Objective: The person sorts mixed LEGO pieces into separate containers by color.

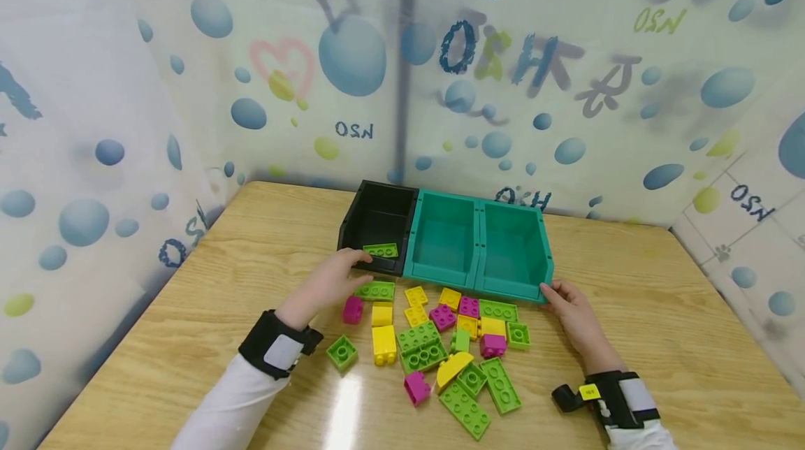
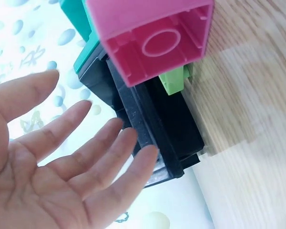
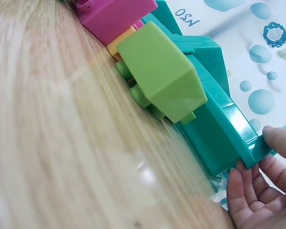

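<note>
A black bin [image 1: 383, 207] stands at the left end of a row with two teal bins [image 1: 445, 230]. One green brick [image 1: 380, 250] lies inside the black bin near its front. My left hand [image 1: 333, 279] is at that bin's front edge, and in the left wrist view its fingers are spread and hold nothing. At the front right corner of the right teal bin [image 1: 512, 240], my right hand [image 1: 572, 314] pinches the rim between thumb and fingers. Closest to my left fingers on the table is a long green brick [image 1: 375, 291].
Several green, yellow and magenta bricks lie scattered before the bins, among them a yellow brick [image 1: 383, 345], a magenta brick [image 1: 417, 388] and a green brick [image 1: 465, 410]. Behind the wooden table [image 1: 283, 226] hangs a patterned curtain [image 1: 283, 142].
</note>
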{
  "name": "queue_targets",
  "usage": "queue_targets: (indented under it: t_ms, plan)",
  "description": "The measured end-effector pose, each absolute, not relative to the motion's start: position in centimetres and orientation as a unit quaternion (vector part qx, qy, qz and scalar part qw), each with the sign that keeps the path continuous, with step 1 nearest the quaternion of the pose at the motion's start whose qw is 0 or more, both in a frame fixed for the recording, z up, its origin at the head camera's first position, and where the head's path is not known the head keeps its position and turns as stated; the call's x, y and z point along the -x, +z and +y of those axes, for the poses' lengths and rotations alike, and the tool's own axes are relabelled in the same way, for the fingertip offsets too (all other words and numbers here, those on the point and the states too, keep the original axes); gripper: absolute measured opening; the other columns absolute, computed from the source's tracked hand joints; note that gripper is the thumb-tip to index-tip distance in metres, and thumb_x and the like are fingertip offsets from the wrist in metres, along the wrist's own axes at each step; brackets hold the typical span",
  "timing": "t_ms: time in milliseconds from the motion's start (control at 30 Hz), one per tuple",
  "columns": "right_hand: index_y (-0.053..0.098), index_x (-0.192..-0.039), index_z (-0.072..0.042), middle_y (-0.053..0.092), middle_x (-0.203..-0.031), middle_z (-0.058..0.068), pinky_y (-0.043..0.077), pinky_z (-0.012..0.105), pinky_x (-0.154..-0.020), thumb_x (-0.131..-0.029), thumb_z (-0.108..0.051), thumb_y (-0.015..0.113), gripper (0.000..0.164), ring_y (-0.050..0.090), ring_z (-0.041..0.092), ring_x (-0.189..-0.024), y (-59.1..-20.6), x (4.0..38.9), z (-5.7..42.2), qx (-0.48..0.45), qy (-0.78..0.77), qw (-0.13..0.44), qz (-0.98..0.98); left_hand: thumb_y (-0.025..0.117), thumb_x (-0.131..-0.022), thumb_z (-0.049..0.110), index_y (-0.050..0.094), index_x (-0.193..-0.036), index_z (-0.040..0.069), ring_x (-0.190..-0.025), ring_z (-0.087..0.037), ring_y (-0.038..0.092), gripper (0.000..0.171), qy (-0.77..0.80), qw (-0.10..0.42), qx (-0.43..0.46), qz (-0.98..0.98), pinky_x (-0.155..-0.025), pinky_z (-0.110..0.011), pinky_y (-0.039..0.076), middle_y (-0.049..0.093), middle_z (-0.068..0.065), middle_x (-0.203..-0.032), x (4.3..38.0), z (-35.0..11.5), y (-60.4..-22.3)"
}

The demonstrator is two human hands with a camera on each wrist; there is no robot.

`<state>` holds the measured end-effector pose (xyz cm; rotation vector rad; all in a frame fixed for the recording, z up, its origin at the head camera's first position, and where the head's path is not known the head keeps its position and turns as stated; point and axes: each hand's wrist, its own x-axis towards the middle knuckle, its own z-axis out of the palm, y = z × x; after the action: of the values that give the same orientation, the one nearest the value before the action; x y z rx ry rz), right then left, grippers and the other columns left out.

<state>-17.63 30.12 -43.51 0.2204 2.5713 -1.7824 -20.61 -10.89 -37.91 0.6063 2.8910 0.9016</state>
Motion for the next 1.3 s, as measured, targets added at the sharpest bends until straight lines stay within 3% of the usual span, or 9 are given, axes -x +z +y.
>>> queue_targets:
  t_ms: [200, 533, 833, 1133, 1300]
  plan:
    - [0.051, -0.106, 0.004, 0.051, -0.088, -0.012, 0.047, 0.015, -0.074, -0.100, -0.029, 0.046, 0.034, 0.050, -0.003, -0.084, -43.4, 17.5, 30.2, -0.060, -0.573, -0.007, 0.818, 0.069, -0.087, 0.020, 0.059, -0.119, 0.003, -0.100, -0.027, 0.058, 0.038, 0.277, 0.049, -0.211, 0.936, -0.090, -0.042, 0.048, 0.059, -0.016, -0.121, 20.3, -10.9, -37.4]
    - [0.051, -0.103, 0.002, 0.051, -0.086, -0.013, 0.047, 0.015, -0.074, -0.100, -0.032, 0.047, 0.034, 0.050, -0.002, -0.083, -43.6, 17.4, 30.1, -0.064, -0.566, -0.012, 0.822, 0.076, -0.081, 0.024, 0.064, -0.112, 0.006, -0.098, -0.022, 0.058, 0.038, 0.243, 0.079, -0.206, 0.945, -0.089, -0.038, 0.050, 0.062, -0.010, -0.113, 19.5, -10.6, -37.2]
    - [0.051, -0.104, 0.003, 0.051, -0.086, -0.013, 0.047, 0.015, -0.074, -0.100, -0.033, 0.047, 0.036, 0.050, -0.002, -0.083, -43.6, 17.5, 30.1, -0.067, -0.568, -0.008, 0.820, 0.077, -0.079, 0.025, 0.064, -0.115, 0.008, -0.089, -0.018, 0.055, 0.042, 0.235, 0.121, -0.189, 0.946, -0.087, -0.038, 0.050, 0.061, -0.010, -0.117, 18.9, -10.8, -37.9]
    - [0.052, -0.103, 0.002, 0.051, -0.087, -0.013, 0.047, 0.015, -0.074, -0.100, -0.032, 0.047, 0.034, 0.050, -0.002, -0.083, -43.6, 17.5, 30.0, -0.066, -0.571, -0.006, 0.818, 0.079, -0.077, 0.020, 0.067, -0.107, 0.007, -0.082, -0.015, 0.054, 0.035, 0.204, 0.132, -0.211, 0.947, -0.079, -0.032, 0.051, 0.066, -0.006, -0.104, 19.1, -10.9, -38.6]
    - [0.052, -0.103, 0.002, 0.051, -0.086, -0.013, 0.047, 0.015, -0.074, -0.100, -0.033, 0.047, 0.036, 0.050, -0.002, -0.083, -43.6, 17.6, 30.1, -0.064, -0.569, -0.007, 0.820, 0.079, -0.077, 0.017, 0.067, -0.105, 0.007, -0.085, -0.016, 0.055, 0.032, 0.207, 0.140, -0.214, 0.944, -0.081, -0.035, 0.051, 0.066, -0.006, -0.103, 19.1, -10.9, -38.7]
